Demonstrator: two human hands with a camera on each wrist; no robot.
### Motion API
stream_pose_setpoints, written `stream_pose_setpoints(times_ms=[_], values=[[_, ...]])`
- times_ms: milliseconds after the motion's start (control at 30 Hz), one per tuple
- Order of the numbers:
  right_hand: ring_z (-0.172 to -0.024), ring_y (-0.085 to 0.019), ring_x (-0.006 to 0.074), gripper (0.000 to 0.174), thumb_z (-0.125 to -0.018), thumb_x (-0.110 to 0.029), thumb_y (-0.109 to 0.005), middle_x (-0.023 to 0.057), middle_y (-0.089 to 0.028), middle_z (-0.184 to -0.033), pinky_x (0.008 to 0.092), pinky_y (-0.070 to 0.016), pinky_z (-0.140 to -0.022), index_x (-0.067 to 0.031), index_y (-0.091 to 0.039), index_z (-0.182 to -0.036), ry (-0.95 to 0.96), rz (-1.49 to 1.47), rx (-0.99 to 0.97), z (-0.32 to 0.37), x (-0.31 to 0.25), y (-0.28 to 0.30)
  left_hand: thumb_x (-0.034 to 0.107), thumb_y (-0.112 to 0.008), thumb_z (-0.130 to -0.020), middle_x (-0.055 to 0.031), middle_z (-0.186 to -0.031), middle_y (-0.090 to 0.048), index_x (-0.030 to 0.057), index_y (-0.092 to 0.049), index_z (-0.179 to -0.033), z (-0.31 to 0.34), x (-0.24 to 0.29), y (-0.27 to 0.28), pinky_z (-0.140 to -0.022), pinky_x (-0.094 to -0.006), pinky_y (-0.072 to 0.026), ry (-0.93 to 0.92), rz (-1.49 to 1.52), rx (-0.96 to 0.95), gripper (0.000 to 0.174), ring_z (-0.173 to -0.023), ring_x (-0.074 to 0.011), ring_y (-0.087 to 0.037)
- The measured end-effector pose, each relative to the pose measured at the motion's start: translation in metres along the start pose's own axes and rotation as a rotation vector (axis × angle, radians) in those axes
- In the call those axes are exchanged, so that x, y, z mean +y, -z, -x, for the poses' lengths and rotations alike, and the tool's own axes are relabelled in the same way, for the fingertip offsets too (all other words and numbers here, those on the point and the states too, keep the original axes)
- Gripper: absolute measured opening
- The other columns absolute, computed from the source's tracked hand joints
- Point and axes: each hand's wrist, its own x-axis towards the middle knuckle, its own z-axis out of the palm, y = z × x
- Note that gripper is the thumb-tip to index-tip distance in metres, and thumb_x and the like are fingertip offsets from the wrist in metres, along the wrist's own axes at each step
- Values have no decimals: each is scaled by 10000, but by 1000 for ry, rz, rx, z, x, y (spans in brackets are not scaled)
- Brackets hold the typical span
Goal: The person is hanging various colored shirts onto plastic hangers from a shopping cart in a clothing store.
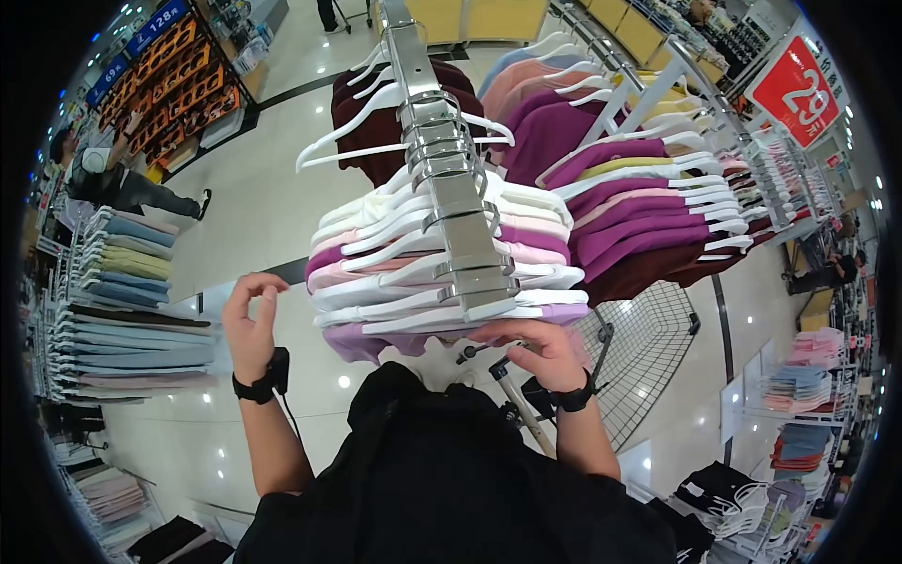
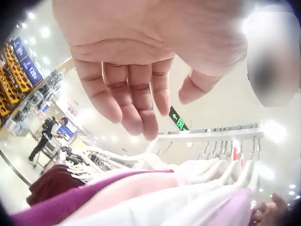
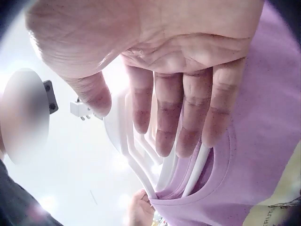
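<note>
My right hand (image 1: 536, 352) is at the near end of the rail, its fingers reaching over the neckline of a lilac T-shirt (image 3: 263, 136). In the right wrist view its fingers (image 3: 167, 113) are nearly straight and overlap the white hanger (image 3: 197, 172) inside that collar. My left hand (image 1: 249, 324) is raised to the left of the row with nothing in it, fingers loosely bent. White, pink and purple tops on white hangers fill this rail, among them a purple top (image 2: 94, 193) below the left hand. An unclothed white hanger (image 1: 352, 150) hangs further along the metal rail (image 1: 451, 197).
Purple and maroon tops (image 1: 611, 230) hang on a rack to the right, above a wire shopping cart (image 1: 648, 348). Folded-looking trousers on hangers (image 1: 141, 343) line the left side. A person (image 1: 132, 179) stands at the far left, and a red price sign (image 1: 799, 89) is at upper right.
</note>
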Motion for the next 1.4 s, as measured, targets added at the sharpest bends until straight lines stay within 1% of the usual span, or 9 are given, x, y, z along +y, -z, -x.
stream_pose_setpoints(times_ms=[267, 333, 467, 667, 733, 900, 1200, 1333, 1400], values=[[-1068, -666, 191, 318, -1031, -219, -593, 96, -729, -1179, 317, -500, -948, 1, -691, -1239, -65, 139, 92, -19, 2, -7, 133, -650, -969, -77, -1284, -662, 60, -656, -1215, -72, -40, 11, -949, -359, -478, 0, -102, 141, 257, -1179, -216, -609], [-1080, -664, 212, 382, -1042, -312, -600, 109, -729, -1169, 344, -491, -970, 11, -693, -1225, 157, 38, 13, -20, 3, -17, 156, -667, -959, -92, -1361, -634, 82, -636, -1288, -98, -52, 4, -1015, -401, -455, -26, -72, 107, 338, -1265, -246, -575], [-1086, -645, 191, 301, -1015, -224, -636, 87, -715, -1184, 342, -479, -978, 9, -687, -1200, 125, 99, 416, -22, -3, -58, 166, -669, -956, -86, -1370, -626, 93, -583, -1385, -145, -63, -22, -1089, -418, -418, -102, -40, 33, 444, -1310, -257, -553], [-1051, -576, 129, 216, -997, -107, -622, 14, -665, -1114, 300, -449, -930, 10, -668, -1174, 98, 8, 1061, -4, 64, -86, 159, -676, -964, -79, -1080, -706, 30, -679, -1200, -190, -106, -50, -937, -334, -465, -152, 102, -195, 269, -1012, -207, -630], [-995, -566, 112, 226, -1038, -174, -585, 1, -659, -1056, 284, -439, -886, 8, -680, -1133, 90, 47, 1060, -6, 57, -97, 131, -642, -994, -40, -903, -683, 16, -694, -1081, -198, -122, -61, -836, -295, -460, -54, 248, -401, 153, -875, -156, -597], [-894, -632, 161, 415, -1091, -356, -505, 66, -689, -999, 317, -484, -856, 27, -661, -1122, 162, 240, 996, -36, 18, -143, 119, -544, -1040, -54, -1213, -606, -28, -652, -1094, -201, -111, -96, -875, -268, -449, -166, 685, -519, 190, -1008, -125, -565], [-881, -672, 188, 602, -1107, -506, -351, 94, -684, -1031, 347, -530, -836, 21, -602, -1254, 67, 195, 1069, -61, 6, -167, 146, -564, -1031, -68, -1126, -628, -34, -662, -1152, -204, -98, -99, -891, -279, -445, -289, 524, -525, 237, -994, -173, -581], [-829, -674, 168, 477, -1121, -405, -387, 57, -666, -952, 312, -533, -785, 9, -619, -1169, 43, 183, 1145, -75, 5, -171, 156, -585, -1020, -88, -1042, -648, -31, -679, -1117, -230, -70, -98, -843, -301, -454, -317, 510, -619, 231, -948, -209, -595], [-811, -674, 157, 429, -1125, -364, -403, 42, -659, -922, 295, -532, -765, 3, -624, -1134, 33, 195, 1151, -81, 5, -171, 169, -581, -1037, -14, -918, -571, -16, -672, -1089, -234, -78, -114, -667, -239, -384, -399, 540, -577, 214, -737, -70, -461]])
